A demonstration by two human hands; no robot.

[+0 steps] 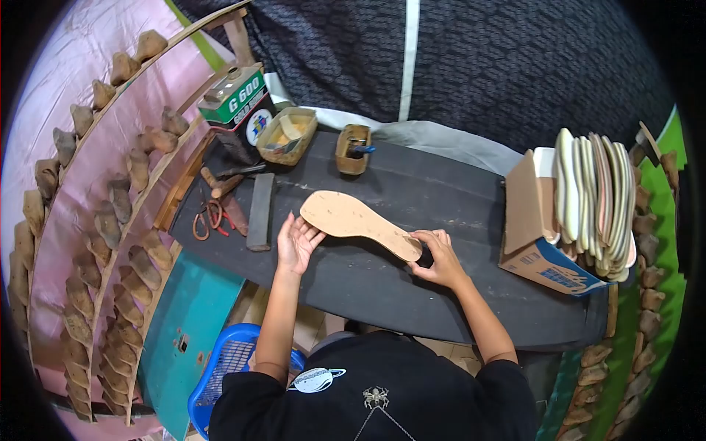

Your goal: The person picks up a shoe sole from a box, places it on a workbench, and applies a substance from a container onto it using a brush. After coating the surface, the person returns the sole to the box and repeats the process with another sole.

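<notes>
A tan shoe insole (357, 220) is held over the dark workbench, its broad toe end to the left and its heel end to the right. My right hand (439, 259) pinches the heel end between thumb and fingers. Under the edge of the toe end lies my left hand (298, 242), palm up with the fingers spread, touching or nearly touching the insole. Small dark marks dot the insole's upper face. Left of my left hand, a grey rectangular block (260, 212) rests on the bench.
Scissors (214, 217) and wooden-handled tools (220, 182) lie at the bench's left. Behind stand a G 600 can (234, 95), a container of scraps (268, 153) and a smaller box (353, 163). A cardboard box (526, 206) holds stacked insoles (596, 198) at right. Shoe lasts (120, 198) line racks.
</notes>
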